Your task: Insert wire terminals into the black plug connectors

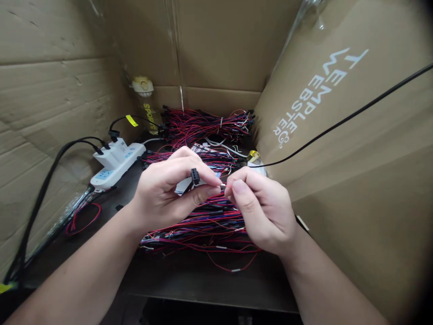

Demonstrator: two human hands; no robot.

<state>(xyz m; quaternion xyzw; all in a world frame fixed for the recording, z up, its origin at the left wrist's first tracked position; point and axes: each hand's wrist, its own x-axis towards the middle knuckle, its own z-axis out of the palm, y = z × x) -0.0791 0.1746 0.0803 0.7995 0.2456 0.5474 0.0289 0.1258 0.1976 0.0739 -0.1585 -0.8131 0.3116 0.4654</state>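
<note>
My left hand point(169, 192) is closed in a pinch on a small black connector point(195, 176) held above the wire pile. My right hand point(262, 210) is closed too, thumb and fingers pinching the thin red wire point(226, 186) right at the connector's end. The two hands' fingertips nearly touch. Below them lies a pile of red, black and blue wires point(209, 223) on the dark table point(189, 280). A bound bundle of the same wires point(206, 124) lies further back.
Cardboard walls surround the table: one at the left point(50, 90), a printed one at the right point(355, 149). A white power strip point(117, 162) with black cables plugged in sits at the left. A black cable point(338, 124) crosses the right side. A yellow-capped bottle point(253, 157) stands behind my right hand.
</note>
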